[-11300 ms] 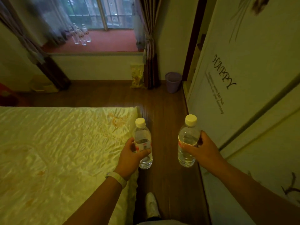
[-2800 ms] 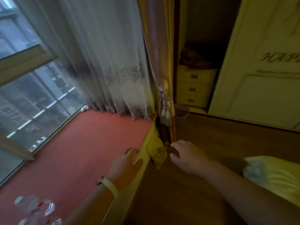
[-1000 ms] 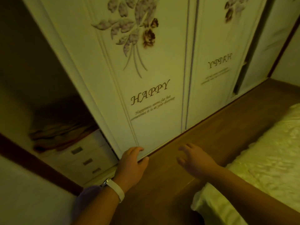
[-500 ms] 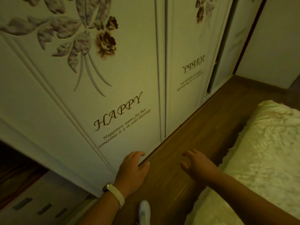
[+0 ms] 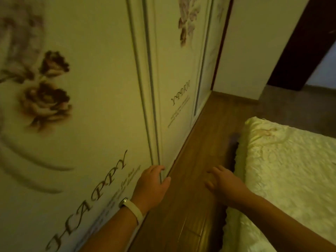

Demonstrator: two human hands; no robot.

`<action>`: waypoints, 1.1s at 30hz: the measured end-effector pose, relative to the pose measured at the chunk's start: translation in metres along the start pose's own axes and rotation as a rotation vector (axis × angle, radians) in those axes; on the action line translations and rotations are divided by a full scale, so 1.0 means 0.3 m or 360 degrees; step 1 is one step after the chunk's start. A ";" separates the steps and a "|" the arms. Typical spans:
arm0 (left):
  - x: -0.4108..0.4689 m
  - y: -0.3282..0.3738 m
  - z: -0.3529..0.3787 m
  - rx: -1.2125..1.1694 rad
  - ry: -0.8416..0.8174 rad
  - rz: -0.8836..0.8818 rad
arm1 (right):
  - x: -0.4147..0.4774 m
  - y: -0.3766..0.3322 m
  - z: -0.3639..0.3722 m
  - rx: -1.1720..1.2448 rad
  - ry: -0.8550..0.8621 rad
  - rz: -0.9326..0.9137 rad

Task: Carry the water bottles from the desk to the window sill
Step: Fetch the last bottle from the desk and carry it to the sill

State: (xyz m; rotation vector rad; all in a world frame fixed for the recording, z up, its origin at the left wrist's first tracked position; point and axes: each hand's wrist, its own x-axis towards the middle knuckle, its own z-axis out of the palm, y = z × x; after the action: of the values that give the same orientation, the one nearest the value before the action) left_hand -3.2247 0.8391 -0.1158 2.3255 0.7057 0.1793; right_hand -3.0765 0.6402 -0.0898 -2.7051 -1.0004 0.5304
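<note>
No water bottle, desk or window sill shows in the head view. My left hand (image 5: 151, 184), with a pale wristband, hangs in front of the wardrobe's lower edge with relaxed fingers and holds nothing. My right hand (image 5: 222, 182) floats over the wooden floor beside the bed, fingers loosely spread, also holding nothing.
A white wardrobe (image 5: 87, 106) with flower prints and the word HAPPY fills the left. A bed with a pale yellow cover (image 5: 283, 170) lies on the right. A narrow strip of wooden floor (image 5: 205, 142) runs between them toward a dark doorway (image 5: 309, 51) at the far right.
The view has swung from the window sill, past the wardrobe doors, toward the doorway. The bottles carried earlier are gone from both hands, which stay empty in front of me.
</note>
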 end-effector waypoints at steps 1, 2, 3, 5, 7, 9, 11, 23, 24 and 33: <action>0.055 0.018 0.001 0.0014 -0.0033 0.0045 | 0.033 0.018 -0.017 0.0004 0.0020 0.0026; 0.111 0.035 0.005 0.0038 -0.0065 0.0084 | 0.068 0.038 -0.034 0.0007 0.0039 0.0054; 0.168 0.052 0.011 0.0072 -0.0102 0.0113 | 0.102 0.061 -0.052 0.0020 0.0061 0.0089; 0.281 0.084 0.034 0.0135 -0.0167 0.0162 | 0.169 0.120 -0.076 0.0067 0.0103 0.0165; 0.390 0.114 0.070 0.0165 -0.0217 0.0201 | 0.241 0.188 -0.083 0.0093 0.0128 0.0203; 0.499 0.149 0.114 0.0203 -0.0268 0.0222 | 0.325 0.263 -0.090 0.0105 0.0136 0.0230; 0.617 0.189 0.168 0.0247 -0.0317 0.0224 | 0.416 0.340 -0.112 0.0143 0.0149 0.0259; 1.325 0.678 0.450 0.0304 -0.0522 0.0381 | 0.879 0.904 -0.504 0.0211 0.0311 0.0400; 1.366 0.713 0.462 0.0296 -0.0526 0.0399 | 0.906 0.935 -0.532 0.0221 0.0318 0.0420; 1.777 0.845 0.551 0.0410 -0.0587 0.0545 | 1.231 1.086 -0.678 0.0161 0.0319 0.0445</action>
State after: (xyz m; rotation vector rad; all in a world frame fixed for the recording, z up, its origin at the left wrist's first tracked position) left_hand -2.6127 0.8724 -0.1080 2.6135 0.1515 -0.1978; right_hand -2.5440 0.6261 -0.1019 -2.7541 -0.5343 0.3351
